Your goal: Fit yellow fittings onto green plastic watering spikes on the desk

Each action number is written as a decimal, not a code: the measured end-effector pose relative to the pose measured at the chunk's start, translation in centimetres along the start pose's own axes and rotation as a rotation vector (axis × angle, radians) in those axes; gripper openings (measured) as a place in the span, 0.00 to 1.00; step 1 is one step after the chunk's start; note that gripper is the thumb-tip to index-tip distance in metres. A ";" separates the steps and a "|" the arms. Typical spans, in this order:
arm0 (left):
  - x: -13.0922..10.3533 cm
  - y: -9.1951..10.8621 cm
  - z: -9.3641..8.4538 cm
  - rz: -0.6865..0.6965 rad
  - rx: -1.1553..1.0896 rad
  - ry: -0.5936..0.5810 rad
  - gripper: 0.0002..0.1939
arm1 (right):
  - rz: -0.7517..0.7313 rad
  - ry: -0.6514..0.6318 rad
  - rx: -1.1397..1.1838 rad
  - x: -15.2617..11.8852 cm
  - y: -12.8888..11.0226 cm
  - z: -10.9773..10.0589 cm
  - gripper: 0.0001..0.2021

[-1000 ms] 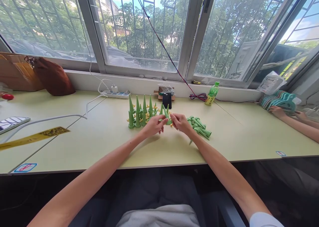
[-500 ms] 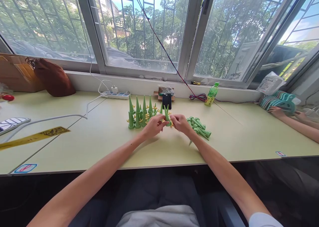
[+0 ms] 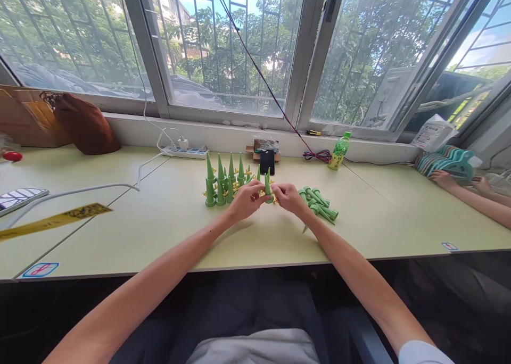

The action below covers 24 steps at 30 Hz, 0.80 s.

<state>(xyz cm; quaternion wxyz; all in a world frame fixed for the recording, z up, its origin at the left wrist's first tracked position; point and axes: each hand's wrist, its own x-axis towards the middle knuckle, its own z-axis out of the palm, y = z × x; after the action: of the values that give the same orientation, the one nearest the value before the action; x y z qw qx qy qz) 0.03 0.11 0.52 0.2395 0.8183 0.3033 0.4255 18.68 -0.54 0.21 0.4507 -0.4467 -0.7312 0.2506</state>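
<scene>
In the head view, a green cone-shaped plastic spike (image 3: 268, 189) points upward between my two hands. My left hand (image 3: 248, 198) pinches it near its wide base. At its right side, my right hand (image 3: 288, 196) has its fingers pressed together; what lies between them is too small to make out. Several more green spikes with small yellow pieces, a group of upright spikes (image 3: 210, 193), stand in rows beyond my left hand, some stacked. Just right of my right wrist lies a loose pile of green spikes (image 3: 322, 204).
Behind the spikes are a black phone (image 3: 267, 163) and a green-labelled bottle (image 3: 339, 151). A power strip (image 3: 186, 151) with a white cable sits by the window ledge. A brown bag (image 3: 84, 124) is far left. Another person's hand (image 3: 444, 180) touches teal plastic pieces (image 3: 451, 164) at right.
The spike between my hands has turned slightly and become more upright. My hands have barely moved otherwise.
</scene>
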 end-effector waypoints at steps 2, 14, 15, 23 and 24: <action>0.0 0.0 0.0 0.034 0.027 0.013 0.17 | -0.006 -0.004 -0.005 0.0 0.1 0.0 0.25; 0.1 1.2 0.2 -0.039 -0.014 0.076 0.14 | -0.038 0.082 -0.042 0.4 0.6 0.3 0.28; 0.2 1.3 0.1 -0.050 -0.035 0.081 0.15 | -0.031 0.098 -0.028 0.4 0.6 0.3 0.29; 0.4 0.9 0.2 -0.203 -0.208 0.119 0.26 | -0.049 0.199 0.003 0.1 0.1 -0.2 0.29; 0.4 0.9 0.2 -0.222 -0.223 0.104 0.29 | -0.057 0.189 -0.002 0.1 0.1 -0.2 0.30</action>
<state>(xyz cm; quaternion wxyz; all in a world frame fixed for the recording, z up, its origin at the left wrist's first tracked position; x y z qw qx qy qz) 0.64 -0.26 1.27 0.3582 0.7249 0.3547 0.4695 18.82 -0.42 0.27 0.5240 -0.4478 -0.6982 0.1935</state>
